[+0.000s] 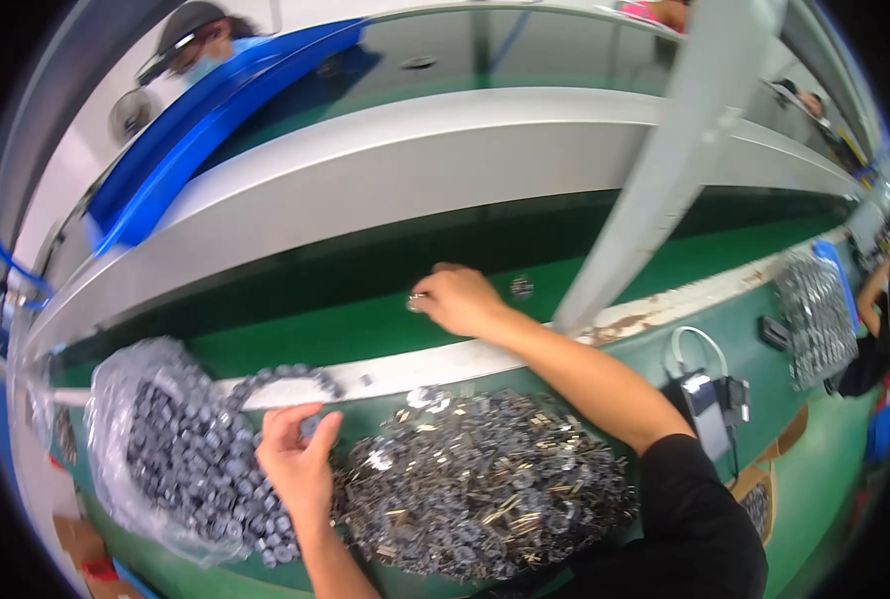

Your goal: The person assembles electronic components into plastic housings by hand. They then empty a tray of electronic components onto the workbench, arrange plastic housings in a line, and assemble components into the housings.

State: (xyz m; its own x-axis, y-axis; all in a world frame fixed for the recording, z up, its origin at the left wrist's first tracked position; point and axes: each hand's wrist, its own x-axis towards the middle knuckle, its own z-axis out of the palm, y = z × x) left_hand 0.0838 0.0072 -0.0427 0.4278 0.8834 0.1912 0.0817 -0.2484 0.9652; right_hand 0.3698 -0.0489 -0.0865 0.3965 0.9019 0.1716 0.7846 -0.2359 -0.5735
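Observation:
My right hand reaches over the green conveyor belt, its fingertips closed on a small metallic part. Another small part lies on the belt, to the right of that hand. Lower left, my left hand pinches a small grey round piece between thumb and fingers. Beside it, a clear plastic bag spills many grey round pieces. A large heap of small clear-and-metal parts with pins covers the bench between my arms. A curved row of grey pieces sits along the white ledge.
A slanted metal post rises right of my right forearm. A device with a white cable and a bagged batch of parts lie on the right bench. Beyond the metal rail are a blue chute and a masked person.

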